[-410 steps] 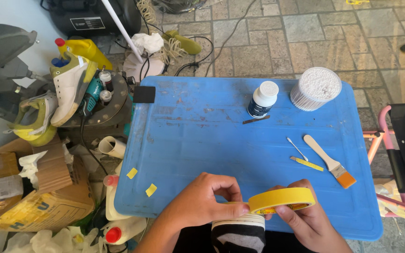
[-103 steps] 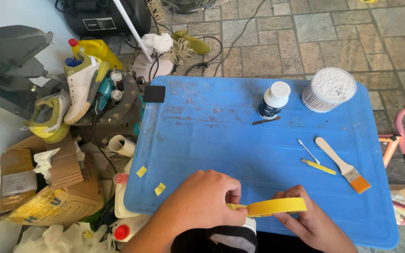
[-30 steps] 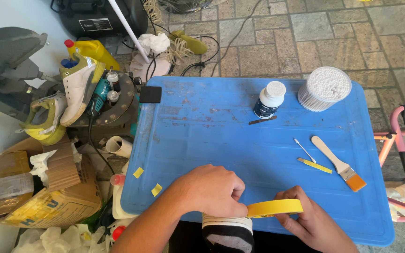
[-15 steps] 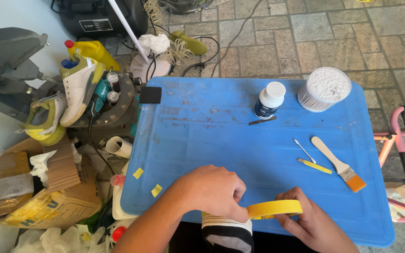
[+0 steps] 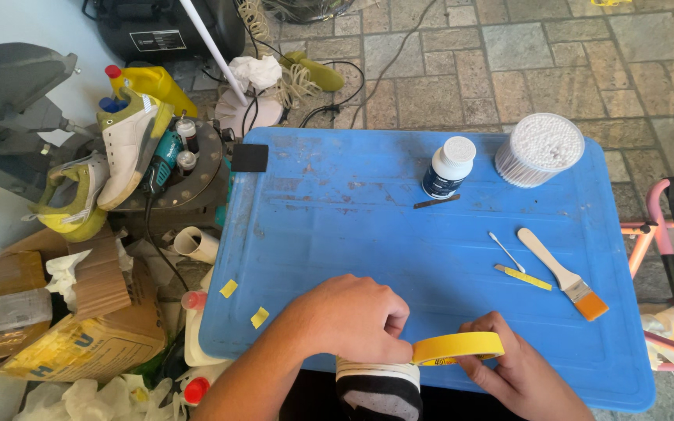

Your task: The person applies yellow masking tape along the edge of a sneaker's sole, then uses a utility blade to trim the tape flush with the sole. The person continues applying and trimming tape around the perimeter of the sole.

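over blue table point(image 5: 352, 210) on stone floor point(image 5: 446, 70) | both hands' grips closed on yellow tape roll point(image 5: 459, 347)

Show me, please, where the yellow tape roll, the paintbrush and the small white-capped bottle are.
yellow tape roll point(image 5: 462, 345), head view, on its outer band.
paintbrush point(image 5: 557, 269), head view, mid wooden handle.
white-capped bottle point(image 5: 448, 168), head view, where cap meets dark body.
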